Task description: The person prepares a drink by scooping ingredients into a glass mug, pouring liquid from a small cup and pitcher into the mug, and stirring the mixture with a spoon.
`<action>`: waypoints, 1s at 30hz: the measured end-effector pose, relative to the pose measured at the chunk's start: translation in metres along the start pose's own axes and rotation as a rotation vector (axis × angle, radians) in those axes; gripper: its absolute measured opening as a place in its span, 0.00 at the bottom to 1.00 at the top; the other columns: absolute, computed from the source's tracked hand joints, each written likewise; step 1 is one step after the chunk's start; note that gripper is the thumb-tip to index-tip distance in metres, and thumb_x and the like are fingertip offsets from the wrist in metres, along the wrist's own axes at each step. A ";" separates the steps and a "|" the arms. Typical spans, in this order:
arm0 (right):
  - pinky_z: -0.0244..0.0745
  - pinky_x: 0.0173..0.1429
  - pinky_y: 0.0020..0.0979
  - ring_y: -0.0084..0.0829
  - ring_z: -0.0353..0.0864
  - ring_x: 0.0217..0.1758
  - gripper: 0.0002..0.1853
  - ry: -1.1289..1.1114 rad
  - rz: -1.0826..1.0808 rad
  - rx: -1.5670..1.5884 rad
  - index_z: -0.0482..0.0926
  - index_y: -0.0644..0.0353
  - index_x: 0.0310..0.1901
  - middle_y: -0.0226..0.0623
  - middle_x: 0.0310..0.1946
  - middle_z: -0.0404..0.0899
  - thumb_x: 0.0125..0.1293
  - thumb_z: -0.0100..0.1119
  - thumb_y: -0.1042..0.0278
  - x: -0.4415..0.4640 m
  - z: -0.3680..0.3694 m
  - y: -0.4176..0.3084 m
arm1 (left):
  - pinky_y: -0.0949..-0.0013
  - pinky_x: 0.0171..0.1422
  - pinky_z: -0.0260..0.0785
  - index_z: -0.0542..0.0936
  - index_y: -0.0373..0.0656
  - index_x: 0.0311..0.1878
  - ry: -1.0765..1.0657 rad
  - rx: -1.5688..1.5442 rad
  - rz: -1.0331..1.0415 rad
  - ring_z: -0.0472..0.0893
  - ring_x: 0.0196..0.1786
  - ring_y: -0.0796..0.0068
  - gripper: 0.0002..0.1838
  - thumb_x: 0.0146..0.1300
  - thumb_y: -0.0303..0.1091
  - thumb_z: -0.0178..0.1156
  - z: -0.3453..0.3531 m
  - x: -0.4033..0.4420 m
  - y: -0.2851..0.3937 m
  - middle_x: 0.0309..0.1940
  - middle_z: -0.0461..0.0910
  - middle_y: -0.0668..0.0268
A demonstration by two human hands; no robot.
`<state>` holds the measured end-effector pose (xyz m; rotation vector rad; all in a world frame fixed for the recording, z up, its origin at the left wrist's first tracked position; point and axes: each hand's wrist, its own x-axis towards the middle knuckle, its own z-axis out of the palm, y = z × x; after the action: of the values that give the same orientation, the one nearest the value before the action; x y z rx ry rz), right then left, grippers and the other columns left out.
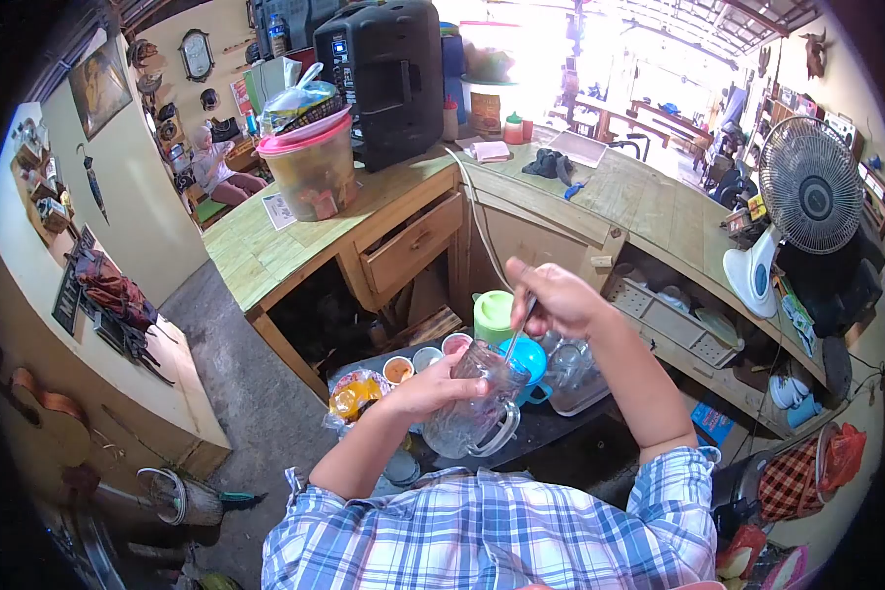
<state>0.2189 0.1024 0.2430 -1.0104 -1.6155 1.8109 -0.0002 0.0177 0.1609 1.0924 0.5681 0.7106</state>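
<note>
My left hand is wrapped round a clear glass pitcher, held tilted in front of my chest with its handle toward the lower right. Between the closed fingers of my right hand is a thin metal spoon; its lower end goes down to the pitcher's mouth and is hard to make out. Just beyond are a light green lidded container and a blue plastic cup. Small open tubs, one with orange contents and one pinkish, stand left of the pitcher.
Clear glasses stand on a tray at the right. A yellow plastic packet lies at the left. Ahead, a wooden counter bears a fan, a black speaker and a pink-lidded tub. Another person sits far left.
</note>
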 end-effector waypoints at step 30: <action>0.71 0.26 0.37 0.41 0.77 0.22 0.21 0.243 -0.873 -0.898 0.74 0.60 0.20 0.37 0.19 0.75 0.69 0.51 0.58 -0.076 0.084 0.013 | 0.60 0.50 0.76 0.75 0.38 0.54 0.563 1.299 1.055 0.82 0.47 0.55 0.40 0.35 0.43 0.78 0.024 -0.013 0.017 0.46 0.81 0.55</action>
<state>0.1982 -0.0099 0.2462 -0.6067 -2.2390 0.3577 0.0046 -0.0012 0.1861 2.5081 0.9733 1.6924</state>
